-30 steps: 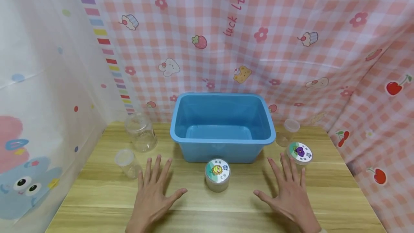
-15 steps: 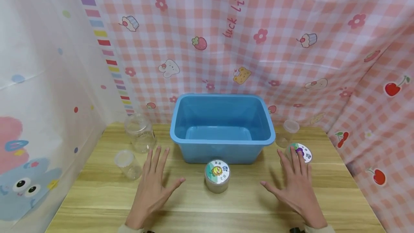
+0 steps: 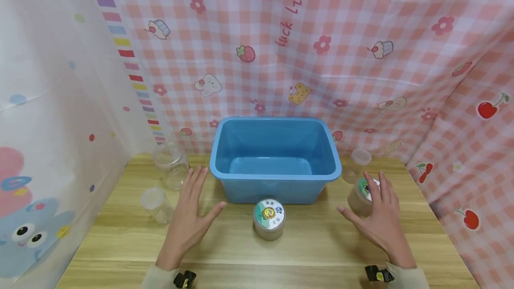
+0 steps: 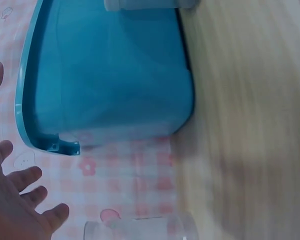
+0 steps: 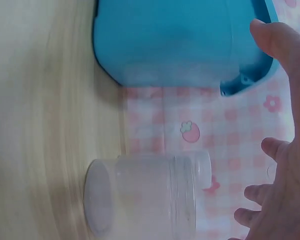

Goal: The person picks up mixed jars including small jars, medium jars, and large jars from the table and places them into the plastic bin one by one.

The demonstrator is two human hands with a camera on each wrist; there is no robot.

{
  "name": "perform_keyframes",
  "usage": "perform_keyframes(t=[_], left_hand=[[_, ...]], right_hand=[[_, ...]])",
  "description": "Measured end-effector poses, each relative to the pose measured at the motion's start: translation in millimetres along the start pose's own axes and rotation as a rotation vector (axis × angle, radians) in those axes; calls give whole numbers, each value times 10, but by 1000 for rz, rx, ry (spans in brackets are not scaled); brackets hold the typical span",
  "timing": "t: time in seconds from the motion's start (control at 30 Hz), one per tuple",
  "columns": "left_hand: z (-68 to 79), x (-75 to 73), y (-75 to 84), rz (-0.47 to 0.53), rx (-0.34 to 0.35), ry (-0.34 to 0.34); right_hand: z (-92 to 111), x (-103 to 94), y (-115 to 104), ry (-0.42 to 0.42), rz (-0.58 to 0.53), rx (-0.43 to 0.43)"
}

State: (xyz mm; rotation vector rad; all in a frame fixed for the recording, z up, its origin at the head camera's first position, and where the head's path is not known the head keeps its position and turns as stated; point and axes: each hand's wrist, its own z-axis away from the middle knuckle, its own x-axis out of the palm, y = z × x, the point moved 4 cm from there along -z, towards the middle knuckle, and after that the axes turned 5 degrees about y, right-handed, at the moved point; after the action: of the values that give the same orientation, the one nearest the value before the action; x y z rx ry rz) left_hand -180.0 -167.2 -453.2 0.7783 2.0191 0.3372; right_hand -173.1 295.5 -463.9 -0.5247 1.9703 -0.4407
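My left hand (image 3: 188,224) hovers with spread fingers, nearest a large clear jar (image 3: 168,164) and a small capped container (image 3: 154,202). On the right, my right hand (image 3: 381,222), thumb held apart, is over a clear jar (image 3: 358,200) whose green-and-white lid bears a purple flower. Its fingers partly cover that lid in the head view. From the right wrist, the jar (image 5: 145,197) stands beneath the hand with a gap between them. A similar jar with a sunflower lid (image 3: 269,214) stands between the two hands.
Behind the sunflower jar stands a blue plastic bin (image 3: 275,191) against a pink checked cloth (image 3: 273,70). Another small capped container (image 3: 359,159) is at the back right. All of it stands on a wooden table (image 3: 301,258).
My right hand has moved right and come over the purple-flower jar. My left hand has risen slightly forward toward the large clear jar, fingers drawing closer together. The containers have stayed put.
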Motion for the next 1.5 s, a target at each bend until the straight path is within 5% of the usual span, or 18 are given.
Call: perform_keyframes(t=[0.6,1.03,1.5], left_hand=[[-262,-13,148,99,251,161],[-373,42,234,166,415,267],[-425,-7,244,175,399,262]], right_hand=[[-180,-36,396,-46,-117,237],[-69,95,658,-95,-280,421],[21,240,838,-104,-453,525]])
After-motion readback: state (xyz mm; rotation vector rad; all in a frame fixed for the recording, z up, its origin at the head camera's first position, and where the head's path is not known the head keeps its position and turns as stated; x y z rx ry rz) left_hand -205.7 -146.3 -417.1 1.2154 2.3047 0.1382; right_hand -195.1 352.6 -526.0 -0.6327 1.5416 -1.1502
